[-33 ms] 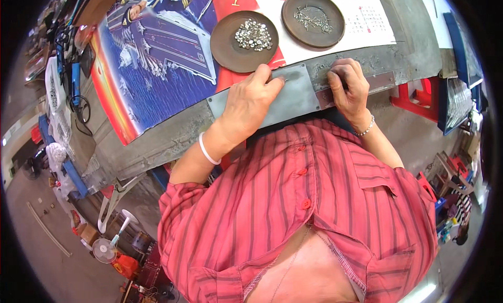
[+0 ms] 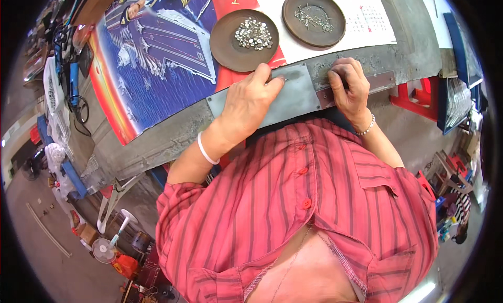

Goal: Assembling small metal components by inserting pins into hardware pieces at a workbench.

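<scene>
My left hand rests on a smooth grey metal plate at the bench's near edge. Its thumb and forefinger are pinched together, and a tiny dark, thin bit shows by the thumb tip, too small to name. To the right, my right hand lies curled on the worn bench top, thumb against forefinger; whatever it may hold is hidden. Beyond the left hand stands a round brown dish of small shiny metal pieces. A second brown dish contains thin metal pins.
Under the dishes lies a printed poster sheet with a ship picture and a calendar part. A dark red strip runs along the bench edge by my right hand. A red stool and a blue bin stand at the right.
</scene>
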`<state>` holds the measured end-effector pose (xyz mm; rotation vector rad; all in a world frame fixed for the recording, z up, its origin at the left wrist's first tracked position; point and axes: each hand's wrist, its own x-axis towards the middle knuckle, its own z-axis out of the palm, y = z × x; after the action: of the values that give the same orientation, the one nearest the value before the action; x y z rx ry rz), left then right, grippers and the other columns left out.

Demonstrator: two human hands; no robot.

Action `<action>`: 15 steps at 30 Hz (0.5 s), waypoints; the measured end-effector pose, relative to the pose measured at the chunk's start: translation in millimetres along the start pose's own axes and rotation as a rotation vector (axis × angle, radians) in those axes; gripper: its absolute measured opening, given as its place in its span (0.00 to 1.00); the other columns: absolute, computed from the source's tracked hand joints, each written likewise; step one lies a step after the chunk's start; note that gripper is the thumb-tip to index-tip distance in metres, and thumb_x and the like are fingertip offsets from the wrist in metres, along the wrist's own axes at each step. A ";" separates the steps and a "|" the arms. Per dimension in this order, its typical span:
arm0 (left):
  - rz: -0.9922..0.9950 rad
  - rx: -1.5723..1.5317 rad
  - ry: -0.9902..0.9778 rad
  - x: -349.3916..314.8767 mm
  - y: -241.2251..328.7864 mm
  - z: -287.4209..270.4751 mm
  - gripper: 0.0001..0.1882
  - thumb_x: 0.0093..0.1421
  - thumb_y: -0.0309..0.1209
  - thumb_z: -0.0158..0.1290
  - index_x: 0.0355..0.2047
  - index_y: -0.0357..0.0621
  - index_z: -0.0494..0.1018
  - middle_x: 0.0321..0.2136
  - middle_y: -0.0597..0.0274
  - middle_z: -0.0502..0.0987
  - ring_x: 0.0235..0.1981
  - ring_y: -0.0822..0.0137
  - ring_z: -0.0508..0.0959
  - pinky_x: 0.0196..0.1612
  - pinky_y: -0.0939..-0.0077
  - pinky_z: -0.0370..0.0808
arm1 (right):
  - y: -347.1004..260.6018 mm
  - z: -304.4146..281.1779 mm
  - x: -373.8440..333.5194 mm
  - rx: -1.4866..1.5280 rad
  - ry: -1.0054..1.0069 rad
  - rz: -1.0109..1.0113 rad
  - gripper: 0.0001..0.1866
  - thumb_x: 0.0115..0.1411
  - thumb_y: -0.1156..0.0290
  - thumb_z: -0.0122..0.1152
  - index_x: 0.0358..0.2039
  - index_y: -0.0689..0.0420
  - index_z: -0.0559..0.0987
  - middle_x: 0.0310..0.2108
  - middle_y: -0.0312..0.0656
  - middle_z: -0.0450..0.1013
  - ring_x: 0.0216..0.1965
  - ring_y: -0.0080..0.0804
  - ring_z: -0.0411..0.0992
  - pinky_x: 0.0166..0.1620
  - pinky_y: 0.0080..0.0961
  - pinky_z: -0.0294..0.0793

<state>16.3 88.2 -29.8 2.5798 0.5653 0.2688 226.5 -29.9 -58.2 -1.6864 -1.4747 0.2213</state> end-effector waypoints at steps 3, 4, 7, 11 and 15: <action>-0.016 0.016 -0.048 -9.1 -9.2 -6.0 0.12 0.52 0.24 0.49 0.37 0.44 0.73 0.30 0.56 0.66 0.26 0.57 0.75 0.24 0.65 0.72 | 0.9 2.7 3.6 -0.010 -0.018 0.016 0.06 0.51 0.75 0.61 0.25 0.60 0.72 0.26 0.43 0.70 0.30 0.41 0.67 0.35 0.31 0.66; -0.018 0.017 -0.048 -13.0 -10.7 -8.9 0.12 0.52 0.24 0.49 0.37 0.44 0.73 0.30 0.56 0.66 0.26 0.57 0.75 0.24 0.65 0.72 | 0.5 2.4 3.2 -0.011 -0.011 0.007 0.06 0.51 0.75 0.61 0.25 0.60 0.72 0.26 0.43 0.70 0.30 0.41 0.67 0.36 0.31 0.66; -0.119 -0.030 -0.057 -30.5 -12.2 -17.9 0.14 0.52 0.22 0.48 0.39 0.45 0.73 0.29 0.56 0.65 0.25 0.56 0.75 0.24 0.63 0.72 | -0.1 0.3 2.6 -0.004 0.006 -0.015 0.06 0.50 0.76 0.61 0.25 0.60 0.72 0.26 0.43 0.70 0.29 0.40 0.67 0.36 0.31 0.66; -0.198 -0.038 -0.031 -41.7 -10.6 -22.1 0.17 0.48 0.17 0.49 0.39 0.44 0.74 0.29 0.56 0.66 0.26 0.53 0.75 0.26 0.60 0.71 | 1.6 -1.3 4.5 -0.007 0.027 -0.069 0.06 0.50 0.76 0.61 0.25 0.59 0.72 0.25 0.41 0.70 0.28 0.39 0.68 0.37 0.31 0.65; -0.153 -0.058 0.041 -16.7 8.3 -14.3 0.16 0.48 0.17 0.49 0.38 0.44 0.74 0.29 0.56 0.67 0.26 0.53 0.75 0.27 0.62 0.72 | 4.1 -2.8 4.5 -0.022 0.041 -0.135 0.06 0.48 0.75 0.62 0.24 0.58 0.72 0.25 0.41 0.70 0.28 0.38 0.69 0.37 0.32 0.65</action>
<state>0.1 80.2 -14.8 2.4650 0.7538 0.2822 232.5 -27.0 -57.6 -1.5924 -1.5581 0.0974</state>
